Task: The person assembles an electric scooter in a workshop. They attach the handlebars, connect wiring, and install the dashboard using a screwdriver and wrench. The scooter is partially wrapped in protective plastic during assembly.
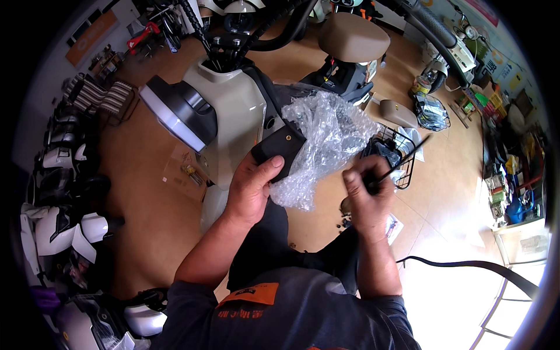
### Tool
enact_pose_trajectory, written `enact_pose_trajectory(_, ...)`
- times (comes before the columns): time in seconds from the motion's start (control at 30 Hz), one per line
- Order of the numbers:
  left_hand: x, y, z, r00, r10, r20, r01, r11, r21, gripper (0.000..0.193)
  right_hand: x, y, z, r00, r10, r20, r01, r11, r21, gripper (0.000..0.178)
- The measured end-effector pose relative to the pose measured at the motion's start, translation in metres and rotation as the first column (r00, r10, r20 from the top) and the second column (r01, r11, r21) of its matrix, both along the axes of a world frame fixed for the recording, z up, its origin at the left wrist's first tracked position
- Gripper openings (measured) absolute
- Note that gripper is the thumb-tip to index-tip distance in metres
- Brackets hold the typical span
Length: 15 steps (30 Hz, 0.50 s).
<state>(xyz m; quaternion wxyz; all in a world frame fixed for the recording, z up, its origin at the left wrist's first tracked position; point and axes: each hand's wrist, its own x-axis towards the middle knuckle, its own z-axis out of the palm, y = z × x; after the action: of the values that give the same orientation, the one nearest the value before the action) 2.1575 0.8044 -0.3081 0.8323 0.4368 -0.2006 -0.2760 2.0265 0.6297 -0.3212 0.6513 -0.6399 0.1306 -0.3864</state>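
The left hand (251,189) clamps a black piece (277,147) jutting past its thumb. The right hand (371,201) grips a thin rod (412,154).

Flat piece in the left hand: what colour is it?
Black; the flat piece shows in the head view, the only one.

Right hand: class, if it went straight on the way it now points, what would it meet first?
Probably the clear bubble wrap, near its right edge, ahead of the right hand. Depth is unclear, so it might pass beside it.
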Motion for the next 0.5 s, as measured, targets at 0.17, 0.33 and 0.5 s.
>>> enact_pose_trajectory(0.17, -0.011, -0.015, -0.006, 0.999, 0.03, 0.018, -0.029, 0.999, -0.035, 0.05, 0.0, 0.036, -0.025, 0.956, 0.283, -0.072, -0.263, 0.943, 0.204, 0.038)
enact_pose_trajectory(0.33, -0.007, -0.011, -0.012, 0.989, 0.119, -0.084, -0.124, 0.991, -0.054, 0.05, 0.01, 0.022, -0.031, 0.972, 0.16, -0.173, -0.197, 0.954, -0.225, 0.031)
enact_pose_trajectory(0.5, 0.007, 0.009, -0.006, 0.961, 0.276, 0.036, -0.276, 0.961, -0.001, 0.042, 0.009, -0.006, -0.044, 0.986, -0.088, -0.141, 0.042, 0.953, -0.3, 0.021)
